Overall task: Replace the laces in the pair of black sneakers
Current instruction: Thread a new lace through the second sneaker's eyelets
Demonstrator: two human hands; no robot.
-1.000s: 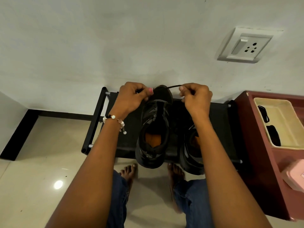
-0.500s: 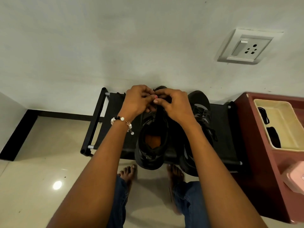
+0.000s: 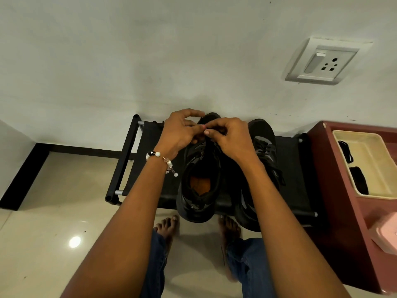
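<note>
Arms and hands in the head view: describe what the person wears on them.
Both forearms are bare, with no sleeves in view. The left hand has a beaded bracelet at the wrist: white, black and clear beads with a small dangling charm. The right hand and its wrist carry nothing. No rings or gloves are visible.

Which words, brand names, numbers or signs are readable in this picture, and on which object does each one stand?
None can be read.
White wall socket plate: no lettering visible.
Black sneaker with the orange insole: a small pale mark near the heel, too blurred to read.
</note>
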